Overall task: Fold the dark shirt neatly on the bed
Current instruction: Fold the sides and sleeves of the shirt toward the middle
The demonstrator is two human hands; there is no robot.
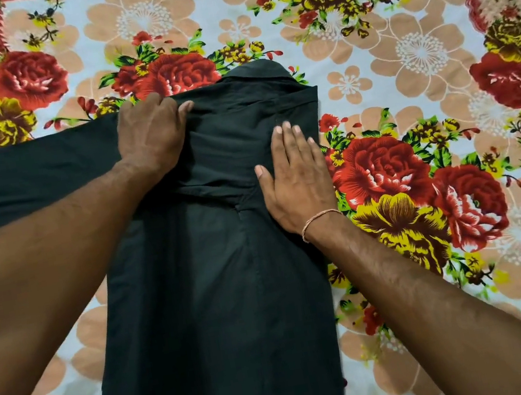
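A dark shirt [209, 309] lies lengthwise on a bed covered by a floral bedsheet [400, 53], its lower body nearest the viewer and running out of view at the bottom, its collar end farthest away. Two bare forearms reach forward over it. The cloth looks thin, light and limp; it would likely slide and crease easily, so it is probably best taken at seams, shoulder edges or the fold line rather than mid-panel.

The right hand [297, 180], a thread bracelet [319, 220] at its wrist, lies flat with straight fingers, pressing the shirt's right edge, where that side appears already folded inward. Beyond and across from it, the left hand [152, 136] rests on the shirt's left shoulder, fingers curled downward and thumb [185, 107] on the cloth; whether it truly pinches fabric is hard to tell. From beneath that hand a sleeve [25, 181] stretches outward, unfolded. The collar [261, 74] sits just past both hands.
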